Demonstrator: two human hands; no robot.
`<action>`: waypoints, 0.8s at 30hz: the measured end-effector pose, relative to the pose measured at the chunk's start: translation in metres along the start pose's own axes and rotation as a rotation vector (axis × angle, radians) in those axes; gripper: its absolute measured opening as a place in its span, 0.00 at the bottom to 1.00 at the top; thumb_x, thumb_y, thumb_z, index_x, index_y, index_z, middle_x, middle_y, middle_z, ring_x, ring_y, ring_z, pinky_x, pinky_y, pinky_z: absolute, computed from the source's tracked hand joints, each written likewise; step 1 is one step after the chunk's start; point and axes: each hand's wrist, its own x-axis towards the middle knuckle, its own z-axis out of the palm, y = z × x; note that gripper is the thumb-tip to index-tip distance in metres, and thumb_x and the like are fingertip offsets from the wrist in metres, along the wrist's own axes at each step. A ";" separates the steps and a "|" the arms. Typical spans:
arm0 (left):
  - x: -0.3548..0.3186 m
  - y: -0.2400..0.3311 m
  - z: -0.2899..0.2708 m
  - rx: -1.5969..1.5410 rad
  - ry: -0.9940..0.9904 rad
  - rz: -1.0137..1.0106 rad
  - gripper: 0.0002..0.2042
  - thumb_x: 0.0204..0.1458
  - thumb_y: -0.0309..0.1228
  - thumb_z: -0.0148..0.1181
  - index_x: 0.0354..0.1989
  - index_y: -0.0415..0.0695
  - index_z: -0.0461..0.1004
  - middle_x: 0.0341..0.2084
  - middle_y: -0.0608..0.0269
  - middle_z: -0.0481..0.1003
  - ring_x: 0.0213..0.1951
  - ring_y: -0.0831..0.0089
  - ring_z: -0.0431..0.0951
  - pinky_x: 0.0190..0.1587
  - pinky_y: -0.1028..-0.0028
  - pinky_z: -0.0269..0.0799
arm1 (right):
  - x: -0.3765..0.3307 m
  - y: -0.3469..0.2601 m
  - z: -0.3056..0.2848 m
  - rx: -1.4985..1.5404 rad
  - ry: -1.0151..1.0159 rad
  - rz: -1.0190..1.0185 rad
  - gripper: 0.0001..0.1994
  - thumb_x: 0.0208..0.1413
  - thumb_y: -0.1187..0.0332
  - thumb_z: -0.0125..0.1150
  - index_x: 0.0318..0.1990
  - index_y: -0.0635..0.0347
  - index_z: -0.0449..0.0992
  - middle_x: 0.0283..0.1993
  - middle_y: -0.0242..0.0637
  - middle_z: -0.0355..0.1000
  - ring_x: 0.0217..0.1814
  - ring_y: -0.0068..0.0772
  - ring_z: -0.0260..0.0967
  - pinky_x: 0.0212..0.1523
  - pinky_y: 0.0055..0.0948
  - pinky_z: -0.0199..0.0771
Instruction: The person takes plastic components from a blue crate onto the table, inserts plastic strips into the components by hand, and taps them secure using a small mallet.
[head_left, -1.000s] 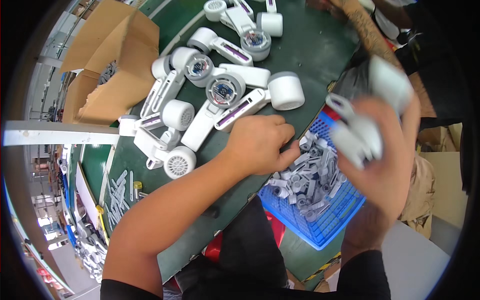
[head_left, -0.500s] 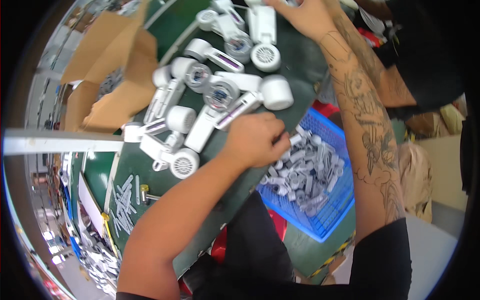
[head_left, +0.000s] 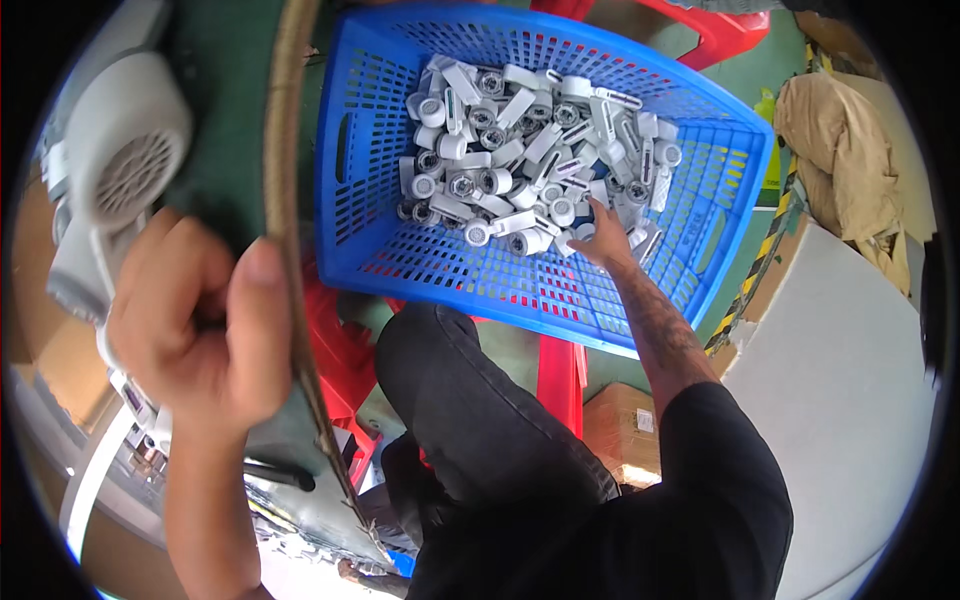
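Note:
My right hand (head_left: 608, 240) reaches into a blue plastic basket (head_left: 745, 190), thumb and fingers apart, touching or just over the pile. The basket holds many small white fan-like devices (head_left: 545, 165), each with a round grilled head and a flat bar handle; some heads look clear. Whether a piece sits between my right fingers is hard to see. At the left, my left hand (head_left: 200, 320) is curled closed beside the table's edge, with nothing visible in it. Close behind it lies a larger-looking white device (head_left: 130, 140) with a grilled head, blurred, on the green table.
The worn table edge (head_left: 283, 130) runs between my left hand and the basket. Red stools (head_left: 335, 345) stand under and around the basket. A cardboard box (head_left: 620, 430) is on the floor near my knee. Tan cloth (head_left: 845, 150) and a pale panel (head_left: 860, 380) lie at the right.
My view has swung right and down toward the basket. My right hand has left the far side of the table and gone down into the basket; my left hand stays curled by the table.

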 end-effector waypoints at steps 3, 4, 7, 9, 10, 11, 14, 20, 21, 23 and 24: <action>-0.004 -0.004 -0.005 -0.014 -0.066 -0.006 0.19 0.60 0.29 0.65 0.21 0.42 0.61 0.19 0.60 0.60 0.24 0.66 0.60 0.29 0.65 0.49 | 0.035 -0.008 0.028 0.069 0.137 0.013 0.64 0.37 0.60 0.91 0.83 0.39 0.54 0.78 0.61 0.57 0.75 0.68 0.66 0.70 0.54 0.76; -0.003 0.002 -0.012 0.016 -0.194 -0.072 0.19 0.68 0.35 0.55 0.24 0.40 0.65 0.24 0.60 0.66 0.29 0.69 0.64 0.36 0.67 0.56 | 0.047 -0.008 0.034 0.092 0.292 0.026 0.66 0.36 0.62 0.91 0.84 0.34 0.52 0.82 0.60 0.52 0.74 0.71 0.67 0.70 0.56 0.77; -0.011 0.003 -0.033 0.047 -0.330 -0.173 0.20 0.70 0.41 0.48 0.38 0.34 0.76 0.43 0.47 0.79 0.44 0.62 0.79 0.51 0.65 0.72 | 0.086 -0.031 0.032 0.006 0.150 0.095 0.71 0.30 0.65 0.92 0.83 0.15 0.49 0.84 0.67 0.42 0.70 0.75 0.71 0.64 0.56 0.83; -0.041 -0.001 -0.064 0.049 -0.252 -0.390 0.28 0.70 0.46 0.42 0.56 0.31 0.78 0.64 0.40 0.77 0.60 0.54 0.82 0.64 0.57 0.76 | 0.107 -0.050 0.041 -0.188 0.215 0.110 0.58 0.45 0.71 0.80 0.80 0.09 0.55 0.86 0.53 0.46 0.66 0.70 0.76 0.58 0.52 0.86; -0.041 0.004 -0.071 0.056 -0.268 -0.392 0.28 0.70 0.46 0.42 0.56 0.31 0.78 0.64 0.40 0.77 0.60 0.54 0.82 0.64 0.57 0.76 | 0.120 -0.044 0.044 -0.299 0.257 0.103 0.53 0.49 0.73 0.74 0.79 0.09 0.57 0.86 0.49 0.49 0.64 0.67 0.78 0.57 0.51 0.87; -0.036 0.008 -0.076 0.128 -0.297 -0.377 0.27 0.70 0.48 0.44 0.56 0.34 0.78 0.62 0.44 0.78 0.58 0.56 0.82 0.63 0.56 0.77 | 0.128 -0.046 0.041 -0.320 0.203 0.107 0.49 0.53 0.74 0.69 0.78 0.11 0.60 0.84 0.48 0.53 0.64 0.64 0.78 0.54 0.50 0.87; -0.037 -0.014 -0.063 0.163 -0.323 -0.319 0.27 0.70 0.49 0.45 0.57 0.37 0.77 0.60 0.48 0.78 0.57 0.59 0.83 0.62 0.55 0.78 | 0.143 -0.021 0.016 -0.430 0.120 0.124 0.38 0.59 0.71 0.63 0.74 0.16 0.66 0.78 0.47 0.64 0.68 0.54 0.75 0.52 0.49 0.85; -0.032 -0.019 -0.042 0.254 -0.234 0.018 0.25 0.72 0.47 0.45 0.62 0.38 0.74 0.56 0.47 0.78 0.54 0.57 0.83 0.60 0.54 0.80 | 0.155 -0.042 0.000 -0.856 -0.060 -0.495 0.34 0.64 0.70 0.62 0.71 0.14 0.65 0.66 0.38 0.71 0.63 0.47 0.76 0.56 0.46 0.79; -0.033 -0.023 -0.038 0.266 -0.209 0.071 0.25 0.73 0.47 0.45 0.63 0.38 0.73 0.55 0.47 0.78 0.53 0.56 0.83 0.60 0.54 0.80 | 0.159 -0.031 0.010 -0.866 0.013 -0.577 0.38 0.64 0.73 0.61 0.73 0.11 0.61 0.66 0.38 0.71 0.63 0.49 0.76 0.59 0.46 0.78; -0.023 -0.023 -0.030 0.307 -0.192 0.208 0.25 0.74 0.47 0.45 0.65 0.38 0.72 0.53 0.46 0.78 0.53 0.56 0.83 0.59 0.54 0.81 | 0.161 -0.024 0.009 -0.818 0.000 -0.572 0.38 0.65 0.74 0.60 0.73 0.10 0.61 0.66 0.39 0.71 0.64 0.50 0.76 0.59 0.46 0.78; -0.018 -0.023 -0.026 0.326 -0.186 0.274 0.25 0.74 0.47 0.45 0.66 0.38 0.71 0.53 0.46 0.78 0.52 0.56 0.83 0.59 0.53 0.81 | 0.162 -0.021 0.010 -0.783 -0.020 -0.571 0.38 0.65 0.75 0.59 0.73 0.10 0.61 0.65 0.39 0.71 0.64 0.50 0.76 0.60 0.46 0.78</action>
